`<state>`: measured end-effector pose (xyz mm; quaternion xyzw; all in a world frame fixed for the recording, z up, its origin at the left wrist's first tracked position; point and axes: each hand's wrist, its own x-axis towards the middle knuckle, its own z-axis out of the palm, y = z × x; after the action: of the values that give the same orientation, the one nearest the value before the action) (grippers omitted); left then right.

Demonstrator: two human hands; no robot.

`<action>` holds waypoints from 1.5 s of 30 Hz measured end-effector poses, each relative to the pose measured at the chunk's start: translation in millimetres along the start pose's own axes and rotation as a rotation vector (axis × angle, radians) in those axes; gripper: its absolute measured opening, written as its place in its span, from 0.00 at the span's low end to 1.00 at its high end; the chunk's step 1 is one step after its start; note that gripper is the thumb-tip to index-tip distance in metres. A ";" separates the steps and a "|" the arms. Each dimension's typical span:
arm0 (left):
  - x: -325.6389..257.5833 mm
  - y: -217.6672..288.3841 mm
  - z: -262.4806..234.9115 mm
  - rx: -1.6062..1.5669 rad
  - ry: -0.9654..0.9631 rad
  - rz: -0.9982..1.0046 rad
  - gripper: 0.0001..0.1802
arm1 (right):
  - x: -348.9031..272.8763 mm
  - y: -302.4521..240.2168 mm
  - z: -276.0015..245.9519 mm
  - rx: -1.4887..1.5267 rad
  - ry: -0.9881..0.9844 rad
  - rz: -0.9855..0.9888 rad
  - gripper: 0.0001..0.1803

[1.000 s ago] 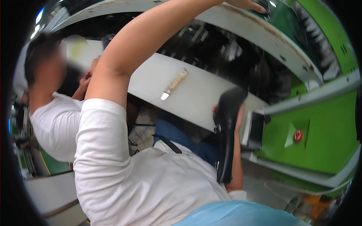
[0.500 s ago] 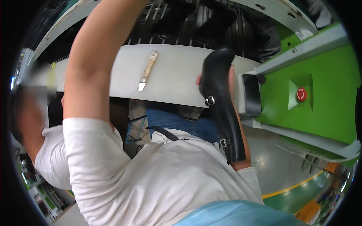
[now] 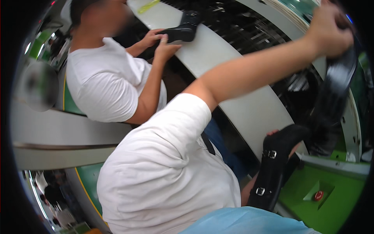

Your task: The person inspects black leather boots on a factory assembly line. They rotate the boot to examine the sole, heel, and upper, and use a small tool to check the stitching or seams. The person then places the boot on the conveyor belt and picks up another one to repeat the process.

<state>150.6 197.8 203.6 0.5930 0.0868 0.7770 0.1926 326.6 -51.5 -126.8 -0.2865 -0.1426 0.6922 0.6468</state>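
My left arm reaches across to the upper right. There my left hand point(image 3: 331, 33) is closed on the end of a second black boot point(image 3: 337, 85), glossy and smeared by motion, hanging over the dark rack behind the bench. At the lower right my right hand point(image 3: 295, 149) holds a black boot point(image 3: 272, 167) with two silver buckles. Its toe points up and to the right, and its shaft lies down along my forearm. Fingers of my right hand show on both sides of the boot's foot; the palm is hidden behind it.
A white bench point(image 3: 249, 113) runs diagonally before me, a dark slatted rack point(image 3: 233, 29) behind it. To my left a co-worker in a white shirt point(image 3: 113, 85) holds another black boot point(image 3: 183, 32). A green machine panel point(image 3: 304, 187) with a red button point(image 3: 318, 195) stands right.
My view has swung left, bringing the co-worker into sight. My left hand, out of view before, now shows at upper right gripping a second boot. My right hand keeps hold of the buckled boot.
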 end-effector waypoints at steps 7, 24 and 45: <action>-188.5 3.7 -63.8 -0.007 -0.198 -0.614 0.17 | -26.5 -30.6 8.8 0.138 -0.001 0.205 0.57; -234.4 48.5 -73.0 -0.318 -0.421 -0.963 0.15 | -67.0 33.3 85.5 -0.164 0.099 -0.074 0.42; -237.1 73.9 -85.3 -0.301 -0.538 -0.755 0.27 | -72.5 36.5 113.1 -0.523 0.026 -0.114 0.38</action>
<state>107.4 43.1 -4.1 0.6655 0.1298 0.4760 0.5602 231.1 -107.2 -42.3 -0.4445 -0.3242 0.5906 0.5904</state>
